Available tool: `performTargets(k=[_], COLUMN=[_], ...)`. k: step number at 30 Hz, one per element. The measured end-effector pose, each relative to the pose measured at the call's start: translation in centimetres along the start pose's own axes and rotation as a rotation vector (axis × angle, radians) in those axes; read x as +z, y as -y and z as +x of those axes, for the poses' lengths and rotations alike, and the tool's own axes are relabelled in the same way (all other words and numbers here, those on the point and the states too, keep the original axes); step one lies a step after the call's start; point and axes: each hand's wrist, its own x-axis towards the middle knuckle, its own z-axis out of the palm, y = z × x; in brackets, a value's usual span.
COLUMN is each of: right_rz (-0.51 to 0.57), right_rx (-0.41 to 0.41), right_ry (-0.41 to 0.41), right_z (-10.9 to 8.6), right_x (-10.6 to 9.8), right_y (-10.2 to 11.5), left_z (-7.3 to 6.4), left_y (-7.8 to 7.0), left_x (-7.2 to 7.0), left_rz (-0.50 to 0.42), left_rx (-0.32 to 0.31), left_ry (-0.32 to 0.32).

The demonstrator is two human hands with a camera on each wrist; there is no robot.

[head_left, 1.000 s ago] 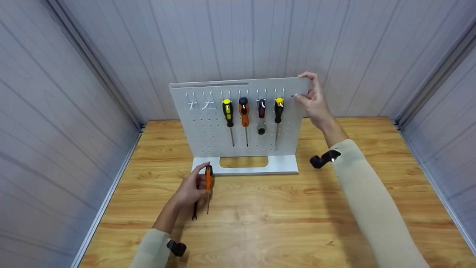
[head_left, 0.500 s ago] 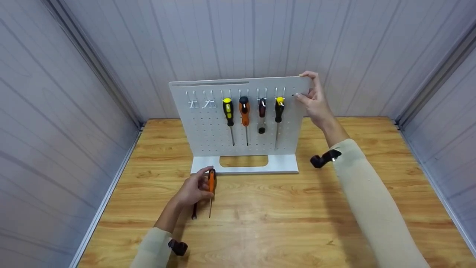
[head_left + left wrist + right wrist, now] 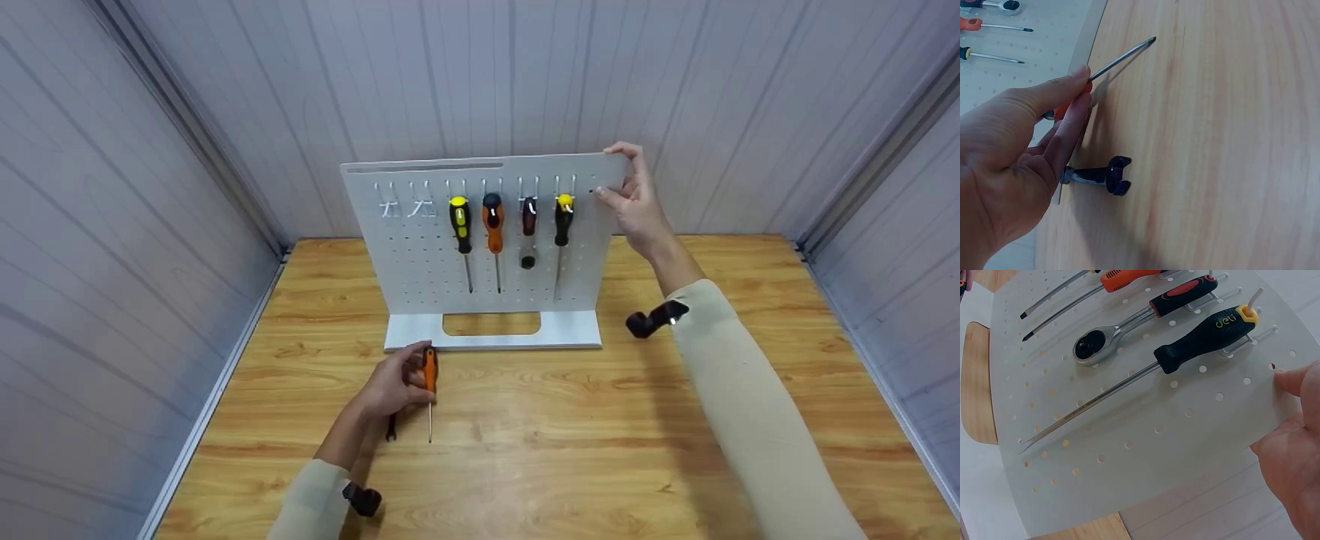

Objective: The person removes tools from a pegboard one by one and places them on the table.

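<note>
While right hand (image 3: 637, 210) grips pegboard (image 3: 424, 274), left hand (image 3: 387, 385) pinches screwdriver (image 3: 430, 371).

Pale grey back wall panels (image 3: 465, 82), lined with dark seams, rise behind a wood-grain counter (image 3: 585, 442). A left wall (image 3: 90, 262) and a right wall (image 3: 892, 195) of similar panelling flank it, meeting the back at grey corner posts. Slim light edging strips (image 3: 216, 409) border the counter's sides, and soft light leaves a pale sheen on its front.
</note>
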Motion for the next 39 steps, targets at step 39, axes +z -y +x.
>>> performTargets(k=[39], right_rz=[0.005], right_rx=[0.010], right_ry=[-0.008], right_z=[0.0], right_x=[0.0], right_y=[0.0], left_z=[-2.0], left_y=[-4.5], left_x=[0.2], left_rz=[0.044], left_rx=[-0.047], left_ry=[0.004])
